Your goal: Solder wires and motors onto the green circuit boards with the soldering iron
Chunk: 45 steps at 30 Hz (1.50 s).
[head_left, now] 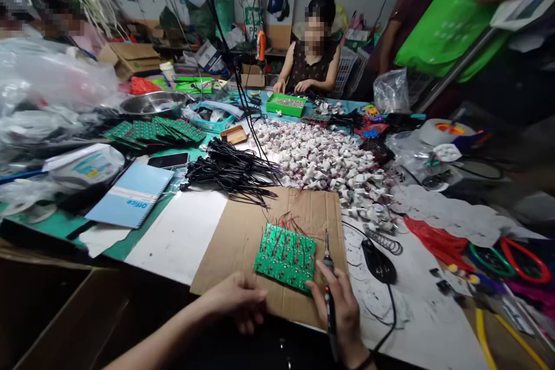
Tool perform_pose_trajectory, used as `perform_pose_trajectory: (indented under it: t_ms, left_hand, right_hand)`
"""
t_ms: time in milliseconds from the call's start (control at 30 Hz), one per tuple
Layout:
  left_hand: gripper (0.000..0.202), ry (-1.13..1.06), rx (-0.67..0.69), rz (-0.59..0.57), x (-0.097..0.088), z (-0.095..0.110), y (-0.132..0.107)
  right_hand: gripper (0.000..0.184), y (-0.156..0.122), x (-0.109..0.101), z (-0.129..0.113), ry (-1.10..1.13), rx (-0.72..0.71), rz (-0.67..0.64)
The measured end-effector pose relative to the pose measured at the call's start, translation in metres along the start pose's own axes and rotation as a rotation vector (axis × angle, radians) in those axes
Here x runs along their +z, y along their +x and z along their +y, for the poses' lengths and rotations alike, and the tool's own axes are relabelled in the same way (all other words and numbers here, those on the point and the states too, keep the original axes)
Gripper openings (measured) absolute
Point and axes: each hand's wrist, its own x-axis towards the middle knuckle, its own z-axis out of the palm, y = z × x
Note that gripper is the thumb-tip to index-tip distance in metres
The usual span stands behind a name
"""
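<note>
A green circuit board panel [284, 257] with small parts and thin red and black wires lies on a flat piece of cardboard [225, 254]. My right hand [340, 303] is closed around a soldering iron [328, 266], whose metal tip points away from me beside the panel's right edge. The thumb of this hand is at the panel's lower right corner. My left hand [240, 299] is at the cardboard's near edge, left of and below the panel. Its fingers are curled in, and whatever is between them is hidden.
Beyond the cardboard are black cables [229, 167] and a heap of white parts [321, 156]. Green boards [154, 130], a notebook [130, 193] and a phone [168, 160] lie left. Right are a soldering iron stand [379, 260] and pliers [505, 329]. A co-worker [312, 63] sits opposite.
</note>
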Motion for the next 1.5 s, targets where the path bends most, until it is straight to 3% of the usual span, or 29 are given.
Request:
perform_pose_trajectory:
  t_ms: [67, 133, 233, 267, 333, 467, 567, 633, 700, 767, 833, 900, 1033, 1133, 1233, 1500]
  left_hand:
    - [0.036, 0.364, 0.146, 0.15, -0.028, 0.014, -0.007]
    - [0.023, 0.733, 0.442, 0.483, -0.057, 0.037, -0.005]
    - [0.02, 1.106, 0.631, 0.86, -0.099, 0.078, 0.015]
    - [0.021, 1.183, 0.648, 0.912, -0.11, 0.09, 0.025]
    - [0.018, 1.263, 0.671, 0.872, -0.124, 0.106, 0.044]
    - [0.018, 1.228, 0.702, 0.825, -0.125, 0.114, 0.063]
    - [0.018, 1.159, 0.735, 0.853, -0.128, 0.121, 0.049]
    - [0.015, 0.989, 0.797, 0.975, -0.139, 0.134, 0.024]
    - [0.01, 0.545, 0.976, 1.246, -0.151, 0.149, -0.007]
    - [0.005, 0.41, 1.067, 1.394, -0.157, 0.157, -0.033]
    - [0.004, 0.321, 1.202, 1.506, -0.149, 0.149, -0.044]
    - [0.008, 0.464, 1.118, 1.317, -0.128, 0.122, -0.039]
    - [0.009, 0.791, 0.833, 0.753, -0.073, 0.039, -0.003]
    - [0.018, 0.785, 0.754, 0.662, -0.045, 0.0, 0.013]
    - [0.019, 0.769, 0.728, 0.639, -0.032, -0.002, 0.016]
    - [0.016, 0.706, 0.742, 0.532, -0.024, 0.027, 0.022]
  right_hand:
    - [0.039, 0.0, 0.003, 0.0, -0.03, -0.038, -0.027]
    - [0.038, -0.002, 0.005, 0.0, -0.036, -0.047, -0.051]
    - [0.038, -0.005, 0.005, 0.001, -0.027, -0.027, -0.071]
    - [0.038, -0.005, 0.005, 0.001, -0.026, -0.02, -0.074]
    - [0.038, -0.005, 0.005, 0.001, -0.028, -0.017, -0.069]
    - [0.037, -0.004, 0.005, 0.001, -0.039, -0.02, -0.057]
    - [0.036, -0.004, 0.004, 0.001, -0.046, -0.017, -0.057]
    - [0.035, -0.004, 0.004, 0.001, -0.043, -0.01, -0.062]
    - [0.036, -0.003, 0.003, 0.0, -0.035, 0.0, -0.064]
    - [0.037, -0.002, 0.003, -0.001, -0.02, 0.01, -0.061]
    - [0.038, -0.001, 0.002, -0.003, -0.003, 0.019, -0.064]
    - [0.038, 0.0, 0.001, -0.004, 0.007, 0.034, -0.08]
    - [0.038, 0.0, -0.001, -0.006, 0.002, 0.058, -0.101]
    - [0.038, 0.0, -0.002, -0.007, -0.002, 0.061, -0.122]
    - [0.039, 0.0, -0.003, -0.006, -0.011, 0.057, -0.128]
    - [0.046, 0.0, -0.007, -0.008, -0.025, -0.017, -0.164]
